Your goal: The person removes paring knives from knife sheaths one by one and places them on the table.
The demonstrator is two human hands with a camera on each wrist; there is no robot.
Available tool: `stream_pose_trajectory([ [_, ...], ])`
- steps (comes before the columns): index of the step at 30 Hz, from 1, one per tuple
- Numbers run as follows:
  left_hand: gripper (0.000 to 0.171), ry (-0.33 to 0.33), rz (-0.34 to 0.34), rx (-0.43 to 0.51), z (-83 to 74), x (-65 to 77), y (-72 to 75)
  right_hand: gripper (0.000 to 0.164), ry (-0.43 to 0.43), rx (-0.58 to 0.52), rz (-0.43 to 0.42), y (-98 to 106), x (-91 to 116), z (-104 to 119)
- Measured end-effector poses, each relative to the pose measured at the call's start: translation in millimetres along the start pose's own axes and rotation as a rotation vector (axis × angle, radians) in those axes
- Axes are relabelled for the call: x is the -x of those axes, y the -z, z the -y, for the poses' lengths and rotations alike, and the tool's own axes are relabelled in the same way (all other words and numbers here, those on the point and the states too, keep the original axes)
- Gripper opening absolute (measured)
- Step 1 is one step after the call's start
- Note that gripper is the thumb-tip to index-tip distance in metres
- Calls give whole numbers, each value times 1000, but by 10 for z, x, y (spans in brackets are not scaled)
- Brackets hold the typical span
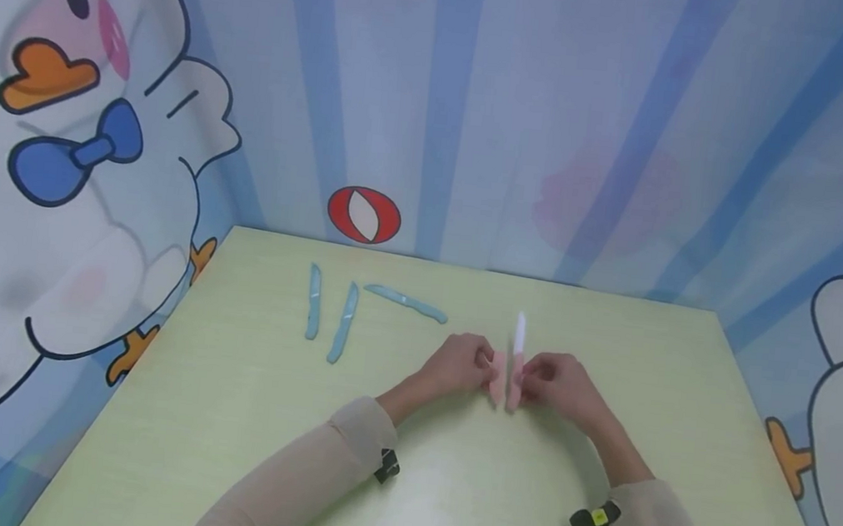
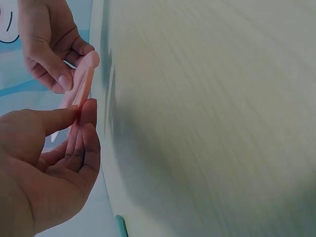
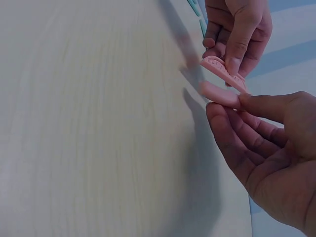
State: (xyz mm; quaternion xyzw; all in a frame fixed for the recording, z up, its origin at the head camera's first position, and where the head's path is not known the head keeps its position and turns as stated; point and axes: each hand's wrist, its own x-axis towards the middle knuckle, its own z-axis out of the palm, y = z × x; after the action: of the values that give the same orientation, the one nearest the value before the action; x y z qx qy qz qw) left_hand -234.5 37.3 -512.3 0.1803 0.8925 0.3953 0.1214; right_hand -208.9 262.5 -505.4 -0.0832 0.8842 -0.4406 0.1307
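Note:
Above the table, my right hand pinches a small knife by its pink handle. Its white blade points toward the back wall. Just left of it, my left hand pinches a short pink piece between thumb and fingers; it looks like a blade cover. In the right wrist view this pink piece shows raised markings, too small to read, and sits close to the knife handle. A narrow gap separates the two in the head view. Fingers hide part of each.
Three light blue knives lie at the back left of the table: one upright at far left, one slightly tilted, one nearly crosswise. A printed cloth wall stands behind the pale table.

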Motion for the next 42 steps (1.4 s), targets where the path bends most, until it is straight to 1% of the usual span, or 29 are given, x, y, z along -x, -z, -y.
stream_pose_trajectory([
  [5,19,45,17,-10,18,-9,-41,17,-94,-19,31,-40,2,0],
  [8,18,69,31,-12,15,-5,-66,16,-133,-25,42,-62,15,21],
  [16,7,134,50,-23,-77,54,-101,17,-192,-20,43,-105,47,89],
  [18,8,145,50,-24,-93,58,-105,16,-202,-14,43,-120,54,108],
  [19,10,131,32,-37,-45,38,-150,16,-208,-9,40,-128,55,122],
  [21,13,140,32,-39,-48,37,-158,15,-225,7,37,-148,56,148],
  [22,13,136,20,-55,4,3,-210,15,-233,20,37,-158,55,158],
  [25,14,143,10,-80,33,-25,-252,14,-244,61,31,-183,43,182],
  [26,14,163,24,-80,-19,-9,-222,13,-248,75,29,-191,40,187],
  [27,14,160,17,-95,-19,-13,-238,14,-247,87,30,-193,35,193],
  [28,15,156,10,-109,30,-54,-285,14,-247,102,30,-193,30,197],
  [29,17,157,14,-112,-27,-20,-246,14,-246,116,33,-191,24,200],
  [30,18,151,7,-124,-36,-18,-251,15,-247,132,38,-187,18,204],
  [34,18,135,-11,-157,116,-146,-399,16,-246,184,58,-161,2,227],
  [35,16,133,-9,-155,97,-135,-386,16,-242,194,60,-155,0,230],
  [37,14,135,-6,-165,188,-208,-458,17,-240,201,65,-147,0,240],
  [39,14,139,7,-165,115,-159,-397,17,-233,205,69,-142,0,243],
  [42,13,114,10,-185,-17,-64,-305,18,-230,205,70,-134,1,248],
])
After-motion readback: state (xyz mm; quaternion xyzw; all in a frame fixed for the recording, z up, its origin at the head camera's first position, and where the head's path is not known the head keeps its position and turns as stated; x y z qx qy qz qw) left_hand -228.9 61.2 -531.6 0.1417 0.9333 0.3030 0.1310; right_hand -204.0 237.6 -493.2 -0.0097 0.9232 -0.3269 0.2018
